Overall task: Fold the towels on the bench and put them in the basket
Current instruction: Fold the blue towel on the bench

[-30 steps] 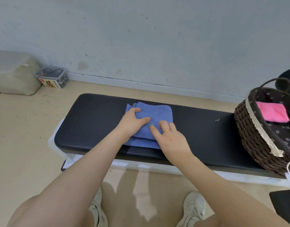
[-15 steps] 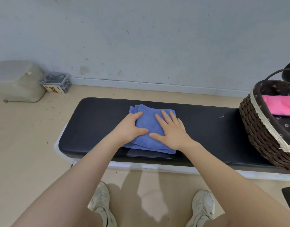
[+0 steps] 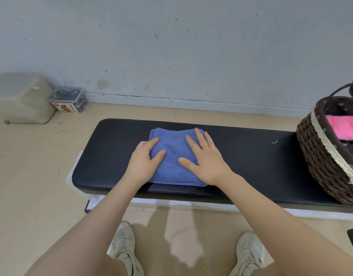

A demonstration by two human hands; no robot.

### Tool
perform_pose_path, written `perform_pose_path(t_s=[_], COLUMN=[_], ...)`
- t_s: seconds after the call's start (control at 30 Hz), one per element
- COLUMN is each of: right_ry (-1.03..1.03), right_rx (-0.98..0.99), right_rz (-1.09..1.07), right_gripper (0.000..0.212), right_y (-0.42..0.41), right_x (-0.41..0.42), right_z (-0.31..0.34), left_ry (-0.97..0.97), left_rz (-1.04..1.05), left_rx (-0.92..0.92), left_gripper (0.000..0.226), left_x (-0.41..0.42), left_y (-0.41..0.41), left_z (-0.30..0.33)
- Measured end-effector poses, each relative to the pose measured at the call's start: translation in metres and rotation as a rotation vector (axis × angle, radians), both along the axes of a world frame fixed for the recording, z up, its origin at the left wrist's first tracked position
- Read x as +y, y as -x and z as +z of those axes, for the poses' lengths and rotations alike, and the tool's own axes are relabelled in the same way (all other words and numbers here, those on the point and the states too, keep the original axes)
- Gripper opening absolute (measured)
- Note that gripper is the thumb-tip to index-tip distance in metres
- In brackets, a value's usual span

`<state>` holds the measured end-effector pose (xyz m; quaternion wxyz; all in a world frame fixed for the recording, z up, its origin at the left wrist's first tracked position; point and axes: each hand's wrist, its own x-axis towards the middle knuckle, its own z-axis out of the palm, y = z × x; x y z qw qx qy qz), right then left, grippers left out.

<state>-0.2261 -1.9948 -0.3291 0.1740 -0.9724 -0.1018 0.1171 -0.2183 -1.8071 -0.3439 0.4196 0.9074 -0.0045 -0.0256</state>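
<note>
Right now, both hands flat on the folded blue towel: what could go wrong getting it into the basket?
1. The blue towel is a loose stack of layers. The left hand and right hand only press on it, so lifting from one edge may let the fold fall open.
2. The basket sits at the bench end, partly out of frame, and may shift if bumped.
3. A pink towel already lies inside; dropping the blue one carelessly may rumple it.

Bare black padded bench (image 3: 251,156) lies open between the folded blue towel (image 3: 174,156) and the dark wicker basket (image 3: 319,156), whose handle (image 3: 343,89) probably arches overhead.
</note>
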Motion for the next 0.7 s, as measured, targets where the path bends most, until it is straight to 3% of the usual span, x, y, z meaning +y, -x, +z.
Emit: perform_pose_path(t_s=[0.13, 0.23, 0.3, 0.37, 0.43, 0.5, 0.57, 0.7], right_ry=[0.131, 0.227, 0.236, 0.192, 0.120, 0.031, -0.097, -0.400], right_rx=[0.079, 0.121, 0.163, 0.208, 0.196, 0.090, 0.022, 0.237], right_rz=[0.030, -0.014, -0.049, -0.087, -0.136, -0.224, -0.370, -0.536], right_gripper=[0.083, 0.099, 0.108, 0.111, 0.104, 0.088, 0.072, 0.050], right_y=[-0.002, -0.005, -0.006, -0.007, -0.007, -0.006, -0.005, 0.001], right_x=[0.002, -0.001, -0.002, -0.001, 0.000, 0.001, 0.000, 0.001], right_z=[-0.002, -0.002, -0.001, 0.000, 0.005, 0.007, 0.006, 0.003], left_ry=[-0.112, -0.416, -0.656, -0.767, -0.790, -0.776, -0.748, -0.590], left_rz=[-0.090, -0.137, -0.197, -0.368, -0.496, -0.527, -0.528, -0.493], left_rx=[-0.018, 0.002, -0.163, -0.309, -0.135, 0.082, 0.092, 0.060], left_gripper=[0.056, 0.058, 0.055, 0.057, 0.057, 0.076, 0.092, 0.120], left_x=[0.005, 0.002, -0.001, -0.006, -0.009, -0.010, -0.011, -0.009], left_y=[0.001, -0.003, -0.006, -0.009, -0.013, -0.017, -0.017, -0.009], left_z=[-0.001, 0.003, 0.008, 0.009, 0.008, 0.006, 0.002, -0.006])
